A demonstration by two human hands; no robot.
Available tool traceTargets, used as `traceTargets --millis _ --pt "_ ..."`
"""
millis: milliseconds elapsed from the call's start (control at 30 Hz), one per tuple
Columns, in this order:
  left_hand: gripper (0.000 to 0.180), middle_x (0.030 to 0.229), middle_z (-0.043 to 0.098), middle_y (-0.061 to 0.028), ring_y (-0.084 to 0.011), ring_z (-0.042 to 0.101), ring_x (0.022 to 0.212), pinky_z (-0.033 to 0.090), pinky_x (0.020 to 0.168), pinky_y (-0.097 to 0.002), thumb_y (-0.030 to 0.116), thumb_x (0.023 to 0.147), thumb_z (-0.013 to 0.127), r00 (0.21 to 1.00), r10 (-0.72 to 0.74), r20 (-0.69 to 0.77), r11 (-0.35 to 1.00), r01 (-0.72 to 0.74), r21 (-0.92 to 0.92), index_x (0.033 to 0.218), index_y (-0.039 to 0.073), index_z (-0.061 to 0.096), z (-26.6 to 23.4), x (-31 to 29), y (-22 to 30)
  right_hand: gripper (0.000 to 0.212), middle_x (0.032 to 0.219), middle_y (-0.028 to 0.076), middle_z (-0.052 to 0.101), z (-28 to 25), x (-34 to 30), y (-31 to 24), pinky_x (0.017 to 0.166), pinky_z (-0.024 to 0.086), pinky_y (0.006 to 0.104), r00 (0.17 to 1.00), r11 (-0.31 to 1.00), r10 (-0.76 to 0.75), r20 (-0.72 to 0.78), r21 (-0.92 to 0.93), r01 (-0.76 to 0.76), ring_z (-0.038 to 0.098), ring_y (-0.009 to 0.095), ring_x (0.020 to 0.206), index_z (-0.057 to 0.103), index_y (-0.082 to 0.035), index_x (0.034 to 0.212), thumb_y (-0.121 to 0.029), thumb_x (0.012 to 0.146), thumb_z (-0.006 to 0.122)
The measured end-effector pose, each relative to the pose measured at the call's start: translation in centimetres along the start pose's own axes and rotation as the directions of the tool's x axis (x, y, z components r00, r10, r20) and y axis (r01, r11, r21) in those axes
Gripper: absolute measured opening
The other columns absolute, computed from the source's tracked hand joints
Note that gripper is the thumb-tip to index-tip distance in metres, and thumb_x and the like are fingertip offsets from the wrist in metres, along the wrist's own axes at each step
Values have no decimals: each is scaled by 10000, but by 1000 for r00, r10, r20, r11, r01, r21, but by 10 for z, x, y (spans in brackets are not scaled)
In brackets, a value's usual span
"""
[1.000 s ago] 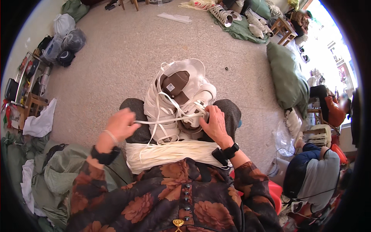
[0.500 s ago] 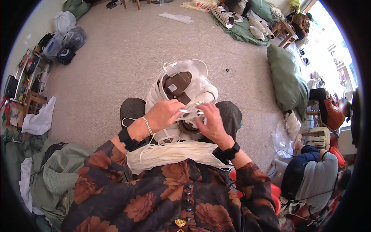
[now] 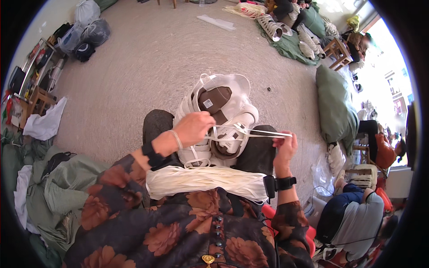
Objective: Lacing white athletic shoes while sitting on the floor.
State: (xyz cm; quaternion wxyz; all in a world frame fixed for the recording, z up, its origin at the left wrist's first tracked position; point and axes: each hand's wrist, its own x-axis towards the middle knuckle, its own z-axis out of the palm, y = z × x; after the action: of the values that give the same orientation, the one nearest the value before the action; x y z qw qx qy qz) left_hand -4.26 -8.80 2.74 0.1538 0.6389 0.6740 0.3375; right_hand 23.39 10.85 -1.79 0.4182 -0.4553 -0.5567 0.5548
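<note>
A white shoelace (image 3: 257, 129) is stretched between my hands above a white sneaker (image 3: 230, 142) between my knees. My left hand (image 3: 193, 130) is closed on the lace at the shoe's left side, with a loop of lace around its wrist. My right hand (image 3: 285, 151), off to the right over my knee, pinches the lace ends with thumb and fingers. Beyond the sneaker, more white shoes are bunched together, one with a brown insole (image 3: 215, 99) showing. Across my lap lies a thick bundle of off-white laces (image 3: 208, 182).
On the left are green cloth (image 3: 67, 192), a metal rack (image 3: 33, 73) and plastic bags (image 3: 94, 32). A stuffed green sack (image 3: 333, 107) lies at right, near seated people, one in a grey top (image 3: 362, 219). Strung white shoes (image 3: 270, 27) rest on a green sheet far right.
My right hand has swung out to the right, drawing the lace taut away from the shoe. My left hand stays near the shoe. The whole view has shifted slightly.
</note>
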Motion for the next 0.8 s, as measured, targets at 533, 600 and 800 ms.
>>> traceTargets --millis 533,600,800 --pt "125 757 688 -156 -292 679 711 527 688 -370 102 844 661 965 -259 -38 937 242 -252 863 -19 684 64 47 -4 238 1004 49 665 -80 -5 18 722 492 258 991 817 -124 45 -563 127 610 125 802 625 -27 1131 -182 952 608" --pt "128 745 692 -151 -270 683 688 527 670 -363 102 841 667 962 -273 -10 927 260 -271 869 -22 682 68 49 -14 239 969 43 658 -71 -7 -3 746 476 252 982 787 -190 17 -595 163 592 112 806 620 -10 1162 -109 945 592" --pt "115 744 700 -149 -234 691 680 530 654 -355 74 833 653 956 -292 37 912 290 -290 883 -26 681 74 52 -21 150 907 42 653 -26 -18 -38 768 494 241 929 855 -292 225 -374 359 623 107 838 640 -9 1079 -32 969 540"
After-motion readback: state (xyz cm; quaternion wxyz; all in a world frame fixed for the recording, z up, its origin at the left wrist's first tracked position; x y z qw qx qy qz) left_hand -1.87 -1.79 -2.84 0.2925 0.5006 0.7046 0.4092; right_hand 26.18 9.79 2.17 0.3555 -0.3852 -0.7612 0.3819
